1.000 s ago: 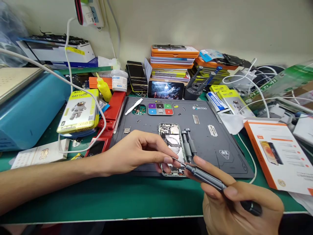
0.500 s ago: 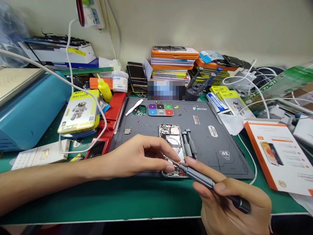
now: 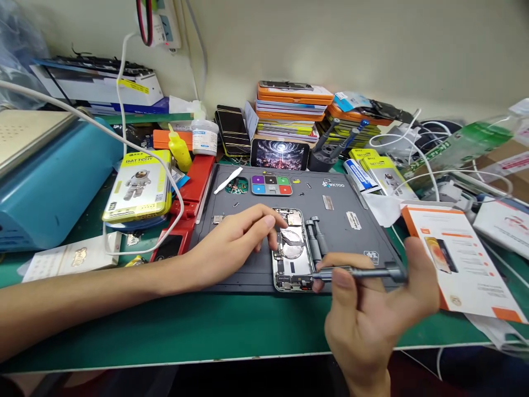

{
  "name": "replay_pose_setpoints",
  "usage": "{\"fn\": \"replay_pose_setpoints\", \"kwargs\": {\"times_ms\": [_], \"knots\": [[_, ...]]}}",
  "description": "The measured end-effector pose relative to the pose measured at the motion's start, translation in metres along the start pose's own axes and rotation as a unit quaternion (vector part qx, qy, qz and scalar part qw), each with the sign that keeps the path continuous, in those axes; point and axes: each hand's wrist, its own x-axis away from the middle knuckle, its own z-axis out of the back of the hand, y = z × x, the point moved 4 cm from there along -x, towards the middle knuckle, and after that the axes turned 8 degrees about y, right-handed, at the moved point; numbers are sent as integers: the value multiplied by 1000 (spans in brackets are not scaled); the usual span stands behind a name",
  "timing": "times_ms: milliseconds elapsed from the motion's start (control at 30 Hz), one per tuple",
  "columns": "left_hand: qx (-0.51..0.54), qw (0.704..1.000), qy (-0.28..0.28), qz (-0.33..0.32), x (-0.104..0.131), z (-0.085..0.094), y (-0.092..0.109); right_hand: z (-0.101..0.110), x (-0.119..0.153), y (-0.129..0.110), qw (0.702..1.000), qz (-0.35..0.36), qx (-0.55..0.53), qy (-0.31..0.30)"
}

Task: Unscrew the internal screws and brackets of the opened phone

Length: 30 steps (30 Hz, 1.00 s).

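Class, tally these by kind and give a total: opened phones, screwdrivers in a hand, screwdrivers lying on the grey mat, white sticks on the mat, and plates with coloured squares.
Opened phone: 1
Screwdriver in the right hand: 1
Lying screwdrivers: 2
White stick: 1
Plate with coloured squares: 1
Total: 6

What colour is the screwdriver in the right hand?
The screwdriver is grey, seen best in the head view.
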Motion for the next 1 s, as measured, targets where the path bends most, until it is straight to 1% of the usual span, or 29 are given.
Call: {"fn": "replay_pose_setpoints", "kwargs": {"times_ms": [100,233,300,400,567,733,867,1000], "knots": [[6,1000,-11,4,1,-1,2,-11,3,-2,995,60,60,-58],[20,1000,-7,9,-1,-1,2,-18,8,1,990,80,61,-95],[24,1000,-8,11,-2,-1,2,-19,8,2,990,85,51,-101],[23,1000,-11,6,-3,-1,0,-19,7,0,989,102,57,-92],[8,1000,-9,0,-3,-1,0,-20,7,2,990,88,53,-95],[7,1000,-9,5,-3,-2,1,-22,7,1,987,112,54,-103],[4,1000,-10,7,-2,-1,1,-24,5,-1,986,116,30,-114],[6,1000,-12,5,-3,0,2,-24,8,2,987,113,23,-110]]}}
